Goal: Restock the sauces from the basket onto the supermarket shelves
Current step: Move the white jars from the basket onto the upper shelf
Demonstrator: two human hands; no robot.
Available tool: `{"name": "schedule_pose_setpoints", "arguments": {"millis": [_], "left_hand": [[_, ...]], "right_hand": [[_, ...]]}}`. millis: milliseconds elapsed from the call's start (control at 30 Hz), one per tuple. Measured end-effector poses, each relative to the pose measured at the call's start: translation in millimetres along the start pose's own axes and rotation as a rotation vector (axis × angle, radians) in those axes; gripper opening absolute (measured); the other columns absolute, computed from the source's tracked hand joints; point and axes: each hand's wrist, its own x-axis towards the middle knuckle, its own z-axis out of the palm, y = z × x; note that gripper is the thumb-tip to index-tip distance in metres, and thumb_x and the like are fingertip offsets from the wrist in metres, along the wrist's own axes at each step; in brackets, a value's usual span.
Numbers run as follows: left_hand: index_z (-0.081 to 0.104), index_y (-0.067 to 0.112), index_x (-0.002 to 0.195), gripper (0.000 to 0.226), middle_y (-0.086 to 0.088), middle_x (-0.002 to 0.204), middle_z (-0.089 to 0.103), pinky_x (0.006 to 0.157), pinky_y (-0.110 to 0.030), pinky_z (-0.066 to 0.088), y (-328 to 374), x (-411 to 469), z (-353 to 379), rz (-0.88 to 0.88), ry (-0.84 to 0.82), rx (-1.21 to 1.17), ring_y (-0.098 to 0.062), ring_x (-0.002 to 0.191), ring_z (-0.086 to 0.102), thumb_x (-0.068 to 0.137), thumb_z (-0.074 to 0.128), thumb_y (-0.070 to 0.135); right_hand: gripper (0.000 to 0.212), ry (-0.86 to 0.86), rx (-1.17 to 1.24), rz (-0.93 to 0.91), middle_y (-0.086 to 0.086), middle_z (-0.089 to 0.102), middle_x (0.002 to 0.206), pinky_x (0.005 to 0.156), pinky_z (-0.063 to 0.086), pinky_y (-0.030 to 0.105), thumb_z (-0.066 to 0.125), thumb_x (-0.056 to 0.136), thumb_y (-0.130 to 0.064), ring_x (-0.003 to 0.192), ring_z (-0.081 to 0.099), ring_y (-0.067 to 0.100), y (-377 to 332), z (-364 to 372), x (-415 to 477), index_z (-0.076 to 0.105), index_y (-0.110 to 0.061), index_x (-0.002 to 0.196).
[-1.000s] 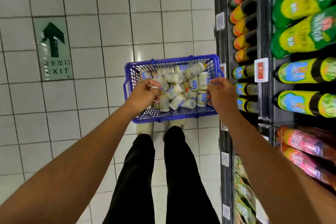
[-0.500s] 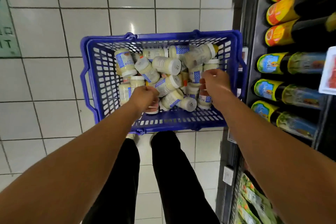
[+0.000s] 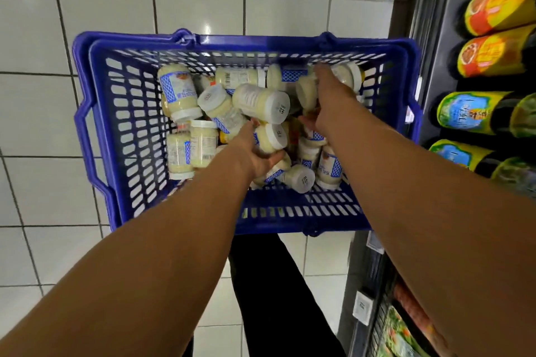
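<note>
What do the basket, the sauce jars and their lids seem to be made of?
Basket: glossy blue moulded plastic, slotted walls. Sauce jars: clear glass or plastic, cannot tell which; cream contents show through. Lids: matte white, probably plastic, with printed codes.

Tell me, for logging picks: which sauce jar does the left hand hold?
The white-lidded sauce jar lying on its side, gripped by the left hand, thumb above, fingers beneath.
</note>
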Motion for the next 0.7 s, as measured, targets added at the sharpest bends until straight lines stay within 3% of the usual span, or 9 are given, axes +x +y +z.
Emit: {"name": "schedule_pose_setpoints", "arguments": {"millis": [100, 200, 333, 433, 567, 633, 700], "left_hand": [[0.058, 0.004, 0.103, 0.033, -0.016, 0.111, 0.059, 0.076, -0.043, 0.055, -2.1, 2.1, -1.9, -0.016, -0.002, 0.007, -0.032, 0.097, 0.059, 0.097, 0.061, 0.037], [0.061, 0.004, 0.106, 0.034, -0.017, 0.109, 0.062, 0.064, -0.044, 0.061, -8.1, -0.2, -10.1, -0.001, -0.024, -0.011, -0.031, 0.094, 0.064, 0.09, 0.068, 0.033], [0.062, 0.012, 0.112, 0.035, -0.015, 0.106, 0.067, 0.084, -0.046, 0.06, -19.3, -9.2, -29.0, 0.178, -0.035, 0.266, -0.029, 0.096, 0.067, 0.089, 0.067, 0.038], [0.054, 0.016, 0.121, 0.046, -0.016, 0.114, 0.069, 0.08, -0.053, 0.06, -19.0, -26.9, -44.4, 0.358, 0.02, 0.412, -0.032, 0.099, 0.071, 0.083, 0.073, 0.034], [0.054, 0.027, 0.119, 0.048, -0.007, 0.112, 0.07, 0.068, -0.04, 0.06, -15.1, -65.3, -58.6, 0.467, -0.071, 0.49, -0.023, 0.091, 0.074, 0.076, 0.074, 0.033], [0.06, 0.03, 0.114, 0.042, -0.002, 0.113, 0.069, 0.067, -0.036, 0.059, -11.7, -88.1, -61.1, 0.513, -0.111, 0.553, -0.02, 0.094, 0.072, 0.075, 0.073, 0.036], [0.062, 0.031, 0.112, 0.037, 0.002, 0.102, 0.071, 0.061, -0.032, 0.056, -9.3, -113.8, -60.6, 0.557, -0.143, 0.621, -0.013, 0.083, 0.071, 0.078, 0.073, 0.039]], "right_hand": [[0.063, -0.034, 0.016, -0.013, 0.008, 0.058, 0.116, 0.077, 0.061, 0.043, 0.076, 0.077, -0.052, 0.1, 0.059, 0.028, 4.4, -5.5, -1.2, 0.054, -0.019, 0.126], [0.058, -0.054, -0.017, -0.078, 0.008, 0.06, 0.115, 0.074, 0.063, 0.042, 0.078, 0.077, -0.045, 0.102, 0.062, 0.027, 18.4, -20.8, -5.2, 0.054, -0.016, 0.121], [0.051, -0.156, -0.013, -0.141, 0.011, 0.064, 0.118, 0.074, 0.063, 0.042, 0.077, 0.081, -0.037, 0.104, 0.065, 0.026, 49.3, -47.4, -16.2, 0.058, -0.013, 0.123], [0.042, -0.175, 0.049, -0.159, 0.011, 0.067, 0.119, 0.062, 0.059, 0.031, 0.075, 0.084, -0.031, 0.102, 0.068, 0.026, 70.7, -65.5, -34.8, 0.06, -0.015, 0.12], [0.038, -0.207, 0.137, -0.215, 0.005, 0.07, 0.118, 0.068, 0.06, 0.033, 0.071, 0.089, -0.021, 0.103, 0.069, 0.021, 91.1, -83.6, -71.5, 0.061, -0.019, 0.125], [0.035, -0.182, 0.173, -0.251, 0.001, 0.071, 0.111, 0.071, 0.06, 0.034, 0.071, 0.088, -0.012, 0.098, 0.069, 0.021, 94.4, -88.1, -96.8, 0.062, -0.023, 0.119], [0.033, -0.169, 0.169, -0.302, 0.0, 0.071, 0.104, 0.075, 0.06, 0.041, 0.071, 0.085, -0.004, 0.095, 0.069, 0.024, 94.6, -91.5, -125.1, 0.063, -0.028, 0.107]]}}
